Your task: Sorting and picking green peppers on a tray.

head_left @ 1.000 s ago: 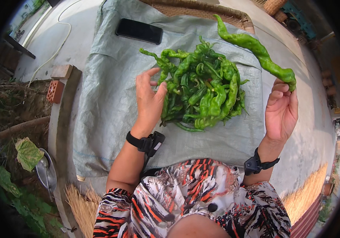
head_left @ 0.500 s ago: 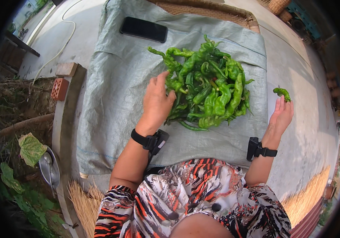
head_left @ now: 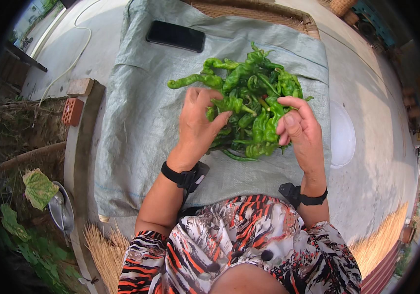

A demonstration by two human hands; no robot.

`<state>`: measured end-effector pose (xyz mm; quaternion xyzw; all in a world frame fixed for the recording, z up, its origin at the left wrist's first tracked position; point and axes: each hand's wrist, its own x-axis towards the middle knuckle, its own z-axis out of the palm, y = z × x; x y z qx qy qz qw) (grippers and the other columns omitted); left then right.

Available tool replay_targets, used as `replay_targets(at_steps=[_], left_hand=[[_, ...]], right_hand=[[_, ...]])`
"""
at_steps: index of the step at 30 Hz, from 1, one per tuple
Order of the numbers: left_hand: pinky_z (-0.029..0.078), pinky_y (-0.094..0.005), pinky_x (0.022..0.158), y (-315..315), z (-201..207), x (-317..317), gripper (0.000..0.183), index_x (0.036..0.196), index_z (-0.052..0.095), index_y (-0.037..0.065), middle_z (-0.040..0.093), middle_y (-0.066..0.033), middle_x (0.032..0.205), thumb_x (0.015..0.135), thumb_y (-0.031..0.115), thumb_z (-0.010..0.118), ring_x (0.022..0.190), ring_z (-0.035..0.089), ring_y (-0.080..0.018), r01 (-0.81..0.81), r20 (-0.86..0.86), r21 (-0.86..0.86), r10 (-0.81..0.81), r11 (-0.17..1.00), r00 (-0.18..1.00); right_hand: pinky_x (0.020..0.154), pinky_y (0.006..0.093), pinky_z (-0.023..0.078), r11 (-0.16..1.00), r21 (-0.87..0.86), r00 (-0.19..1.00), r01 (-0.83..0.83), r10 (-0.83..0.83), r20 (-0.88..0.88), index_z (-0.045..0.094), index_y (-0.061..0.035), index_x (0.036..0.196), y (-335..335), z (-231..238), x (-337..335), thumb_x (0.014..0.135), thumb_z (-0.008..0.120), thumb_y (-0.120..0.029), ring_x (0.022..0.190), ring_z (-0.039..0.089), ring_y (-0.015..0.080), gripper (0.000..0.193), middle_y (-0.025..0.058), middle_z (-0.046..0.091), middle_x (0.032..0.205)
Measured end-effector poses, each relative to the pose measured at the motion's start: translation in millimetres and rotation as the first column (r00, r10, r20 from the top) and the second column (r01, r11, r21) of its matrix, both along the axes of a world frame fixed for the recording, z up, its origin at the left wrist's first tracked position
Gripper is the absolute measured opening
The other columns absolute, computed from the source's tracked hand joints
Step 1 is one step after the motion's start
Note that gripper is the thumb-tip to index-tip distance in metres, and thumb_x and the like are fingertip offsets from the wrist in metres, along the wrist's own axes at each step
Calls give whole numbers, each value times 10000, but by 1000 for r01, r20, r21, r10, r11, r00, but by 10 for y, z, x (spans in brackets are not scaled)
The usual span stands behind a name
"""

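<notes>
Head view looks down on a heap of long green peppers point(head_left: 249, 105) lying on a grey woven sheet point(head_left: 136, 122) spread over pale concrete ground. Both hands are in the pile. Left hand point(head_left: 197, 125) rests on the pile's near-left edge, its fingers curled loosely around a pepper or two at the top of the heap; whether it truly grips them or only touches them I cannot tell. Right hand point(head_left: 300, 130) sits at the near-right edge, fingers bent inward against the peppers, thumb side up, apparently pinching or feeling one, though no pepper is clearly lifted free. The two hands are apart, with the middle of the heap between them.

As a judgement, the sorting or picking-through is well short of done: the peppers are all together in one tangled mound, and no second, separated pile shows on the sheet.

Beyond the heap a black phone point(head_left: 175, 36) lies flat on the sheet, well apart from the peppers. A white round lid or plate point(head_left: 343, 134) lies on the concrete just right of the sheet. A red brick point(head_left: 72, 111) stands off to the left, and straw point(head_left: 104, 240) lies near the sheet's front corner.
</notes>
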<state>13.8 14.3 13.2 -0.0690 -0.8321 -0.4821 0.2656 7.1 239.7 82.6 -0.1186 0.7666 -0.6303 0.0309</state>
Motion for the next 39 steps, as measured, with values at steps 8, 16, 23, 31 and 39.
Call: replay_targets(at_steps=[8,16,23,31,39], left_hand=[[480,-315,721,45,45,13,390,1008,588,60,550,-79,994,675,-3,781,863,551,-216,84,-29,35,-83,996,996],[494,-274,761,25,-51,-19,430,1135,604,58,575,-53,1103,738,7,763,915,568,-150,181,97,197,-203,964,974],[486,-242,754,-76,-118,-48,297,1181,611,54,623,-37,1027,888,66,657,882,561,-84,36,102,433,-88,901,991],[504,-370,682,-143,-188,-27,342,1027,568,20,647,-155,929,830,250,724,760,630,-273,-77,390,-257,176,963,904],[495,-392,678,-121,-180,-16,339,1026,548,4,666,-168,846,835,249,684,771,646,-299,-70,476,-295,210,953,854]], right_hand=[[528,231,462,981,-70,923,-179,192,333,501,-35,1133,-237,-71,-22,986,529,-220,576,583,102,238,74,636,812],[599,267,510,893,-397,789,-212,396,469,505,-37,1133,-119,-156,-9,974,493,-124,646,613,137,181,96,639,886],[618,310,488,595,-802,803,58,449,391,536,-56,1133,149,-190,-86,952,491,-92,675,568,137,190,86,610,912],[660,288,486,110,-973,968,201,127,214,498,50,1131,1074,-284,-376,924,468,5,744,546,140,213,97,559,959],[748,368,551,-212,-832,806,513,-214,552,453,95,1209,1966,-893,-585,937,477,-58,853,606,221,313,186,604,1117]])
